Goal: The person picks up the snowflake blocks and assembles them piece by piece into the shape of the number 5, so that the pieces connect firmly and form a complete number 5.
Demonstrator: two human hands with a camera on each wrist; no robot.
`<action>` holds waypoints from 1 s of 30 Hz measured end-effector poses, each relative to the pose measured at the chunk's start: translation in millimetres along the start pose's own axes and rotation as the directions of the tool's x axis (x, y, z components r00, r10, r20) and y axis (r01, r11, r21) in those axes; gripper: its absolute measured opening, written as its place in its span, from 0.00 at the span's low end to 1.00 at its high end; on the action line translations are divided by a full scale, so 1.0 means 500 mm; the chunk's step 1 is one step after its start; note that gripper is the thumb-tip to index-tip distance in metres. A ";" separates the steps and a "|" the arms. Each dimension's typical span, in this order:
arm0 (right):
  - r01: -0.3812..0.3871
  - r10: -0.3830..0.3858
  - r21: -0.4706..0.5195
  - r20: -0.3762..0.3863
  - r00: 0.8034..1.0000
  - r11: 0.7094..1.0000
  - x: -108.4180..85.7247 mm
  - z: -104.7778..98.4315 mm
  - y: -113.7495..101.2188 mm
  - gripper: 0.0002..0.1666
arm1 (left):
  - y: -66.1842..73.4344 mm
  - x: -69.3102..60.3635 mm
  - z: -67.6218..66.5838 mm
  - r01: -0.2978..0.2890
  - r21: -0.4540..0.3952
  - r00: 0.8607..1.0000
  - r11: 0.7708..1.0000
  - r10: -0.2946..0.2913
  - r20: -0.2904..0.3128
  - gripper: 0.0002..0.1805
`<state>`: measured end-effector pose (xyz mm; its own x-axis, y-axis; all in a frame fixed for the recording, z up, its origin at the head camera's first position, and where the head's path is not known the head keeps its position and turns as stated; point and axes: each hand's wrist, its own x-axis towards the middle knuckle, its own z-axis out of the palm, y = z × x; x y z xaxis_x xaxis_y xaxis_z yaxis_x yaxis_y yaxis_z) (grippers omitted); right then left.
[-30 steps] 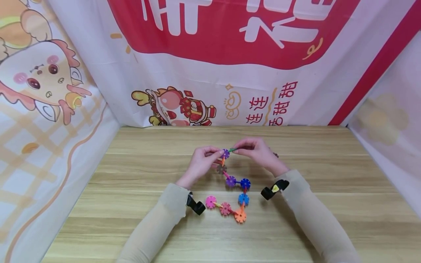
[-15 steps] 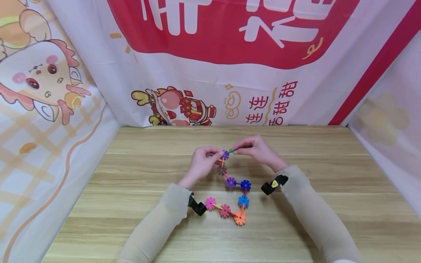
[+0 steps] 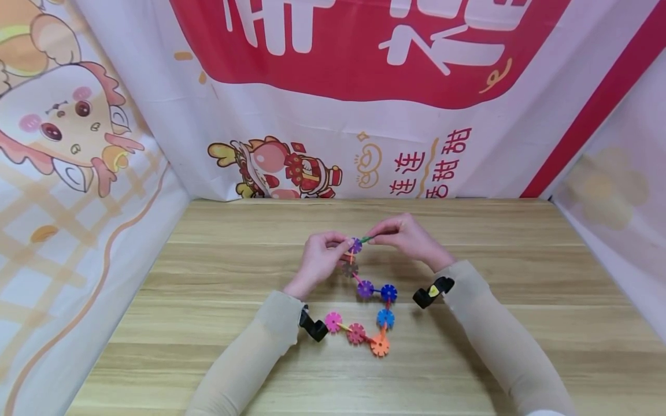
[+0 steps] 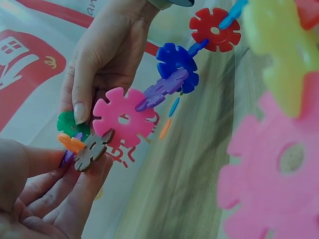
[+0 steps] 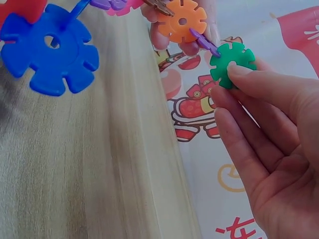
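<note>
My left hand pinches a purple slotted disc at the far end of a chain of coloured snowflake discs. With thumb and fingers, my right hand pinches a green snowflake disc. The green disc's edge meets the purple disc in the right wrist view; how deep the slots sit I cannot tell. From the purple one the chain runs through an orange disc, a brown disc and a pink disc. It bends past a blue disc to a large orange disc.
The chain's near end is a pink disc beside the left wrist camera. Everything rests over a wood-grain table. A printed cloth hangs along its back edge, with more cloth at both sides.
The chain's lower part has shifted slightly towards the front. My right hand and forearm have moved a little up and left. A dark piece behind the right wrist is out of sight now.
</note>
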<state>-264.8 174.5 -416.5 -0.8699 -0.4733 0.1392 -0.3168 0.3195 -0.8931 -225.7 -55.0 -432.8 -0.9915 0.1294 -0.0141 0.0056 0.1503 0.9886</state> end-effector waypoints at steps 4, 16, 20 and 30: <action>0.001 -0.001 -0.004 0.003 1.000 1.000 0.002 0.003 0.004 0.05 | 0.000 0.000 0.001 0.005 -0.005 1.000 1.000 -0.005 -0.006 0.07; 0.026 -0.026 -0.025 0.000 1.000 0.999 -0.009 0.008 -0.036 0.05 | -0.002 0.003 0.002 0.044 -0.017 0.999 0.999 -0.045 -0.023 0.06; 0.025 -0.025 -0.055 0.012 1.000 0.998 -0.018 0.008 -0.070 0.06 | 0.000 0.001 0.002 0.053 0.005 0.998 0.999 -0.053 -0.020 0.06; 0.015 -0.014 -0.061 0.015 1.000 0.998 -0.014 0.009 -0.060 0.06 | -0.002 0.000 0.002 0.024 -0.012 1.000 1.000 -0.024 -0.014 0.06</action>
<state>-247.3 164.5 -392.8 -0.8594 -0.4903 0.1451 -0.3522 0.3617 -0.8632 -225.4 -54.4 -433.9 -0.9931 0.1120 -0.0358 -0.0196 0.1419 0.9897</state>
